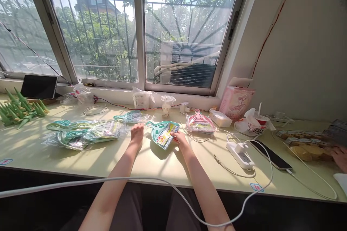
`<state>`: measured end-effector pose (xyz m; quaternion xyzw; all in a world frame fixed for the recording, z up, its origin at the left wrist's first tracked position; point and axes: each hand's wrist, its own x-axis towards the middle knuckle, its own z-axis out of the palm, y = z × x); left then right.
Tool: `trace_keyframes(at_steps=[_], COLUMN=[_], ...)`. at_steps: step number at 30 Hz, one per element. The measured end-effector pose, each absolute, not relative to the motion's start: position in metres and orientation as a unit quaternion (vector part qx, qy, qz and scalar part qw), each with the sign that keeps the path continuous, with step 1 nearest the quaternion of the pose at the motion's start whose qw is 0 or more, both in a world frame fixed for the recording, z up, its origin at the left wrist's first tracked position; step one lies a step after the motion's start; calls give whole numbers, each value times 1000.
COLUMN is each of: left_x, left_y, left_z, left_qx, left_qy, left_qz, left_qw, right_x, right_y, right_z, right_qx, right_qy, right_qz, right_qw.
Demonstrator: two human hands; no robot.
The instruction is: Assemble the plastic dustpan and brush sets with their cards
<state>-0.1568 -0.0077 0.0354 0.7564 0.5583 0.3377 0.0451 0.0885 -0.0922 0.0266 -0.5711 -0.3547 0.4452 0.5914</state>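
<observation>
In the middle of the table, my right hand (179,139) grips the right edge of a small green dustpan (159,130) with a brush and a printed card (166,136) on it. The dustpan is tilted, its handle pointing up to the left. My left hand (137,132) is closed just left of the dustpan; what its fingers hold, if anything, is hidden. Behind that hand lies a green dustpan in clear wrapping (131,116). Further left are several wrapped green dustpans (84,131) in a pile. A pink wrapped dustpan set (200,122) lies to the right.
A white cable crosses in front of my forearms. On the right are a power strip (240,156), a phone (271,155), a pink box (235,101) and another person's hand (340,157). A cup (167,106) stands by the window; a tablet (39,86) and spiky green pieces (21,110) are far left.
</observation>
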Motion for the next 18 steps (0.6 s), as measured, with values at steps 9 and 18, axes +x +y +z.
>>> trace_keyframes(at_steps=[9, 18], left_x=[-155, -147], left_y=[-10, -8], left_z=[38, 35], left_qx=[756, 812], left_qy=[558, 433], left_qz=[327, 389], left_qw=[-95, -49], right_x=[79, 81], right_y=[-82, -83], right_z=[20, 19], right_qx=[-570, -512], right_qy=[-318, -391], right_qz=[409, 451], right_qw=[638, 618])
